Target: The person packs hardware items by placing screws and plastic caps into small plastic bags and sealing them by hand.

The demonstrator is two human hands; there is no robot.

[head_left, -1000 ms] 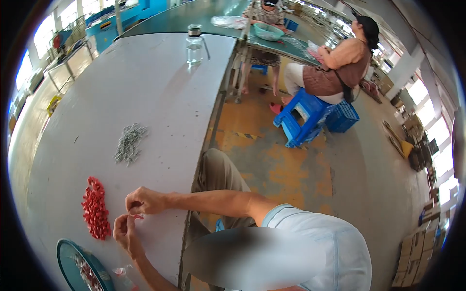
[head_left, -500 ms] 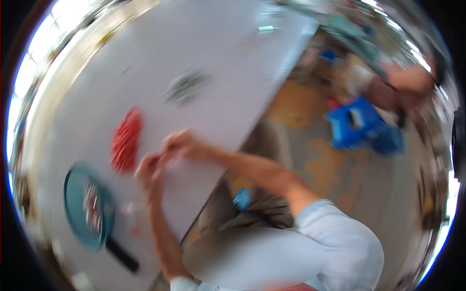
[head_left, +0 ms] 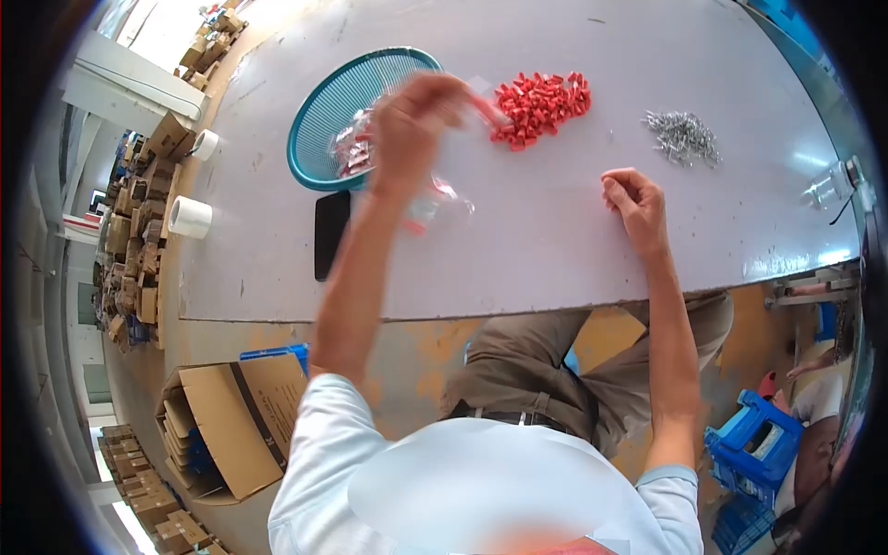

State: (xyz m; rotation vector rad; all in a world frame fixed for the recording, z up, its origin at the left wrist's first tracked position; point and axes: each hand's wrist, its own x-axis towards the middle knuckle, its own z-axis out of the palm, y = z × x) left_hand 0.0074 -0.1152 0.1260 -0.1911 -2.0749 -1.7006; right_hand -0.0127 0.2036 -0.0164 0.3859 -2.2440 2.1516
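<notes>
My left hand (head_left: 412, 129) is blurred by motion above the right side of a teal mesh basket (head_left: 310, 111). A smeared small red piece (head_left: 487, 110) shows at its fingertips, beside a pile of red plastic pieces (head_left: 544, 106). Small clear bags with red and silvery contents (head_left: 354, 146) lie in the basket. My right hand (head_left: 636, 199) is over the table with fingers curled and thumb pressed in; whatever it may hold is hidden. Beyond it is a heap of small silvery metal pieces (head_left: 683, 138). Clear bags with red bits (head_left: 435, 205) lie below my left hand.
A black phone-like slab (head_left: 331, 236) lies on the grey table (head_left: 518, 250) near the basket. White tape rolls (head_left: 191, 217) are by the left edge. An open cardboard box (head_left: 231, 425) stands on the floor. A blue plastic stool (head_left: 754, 435) and another person are at the right.
My view has swung round. My hands, close together near the red pile before, are now apart: the left over the basket, the right on the heap's side of the table.
</notes>
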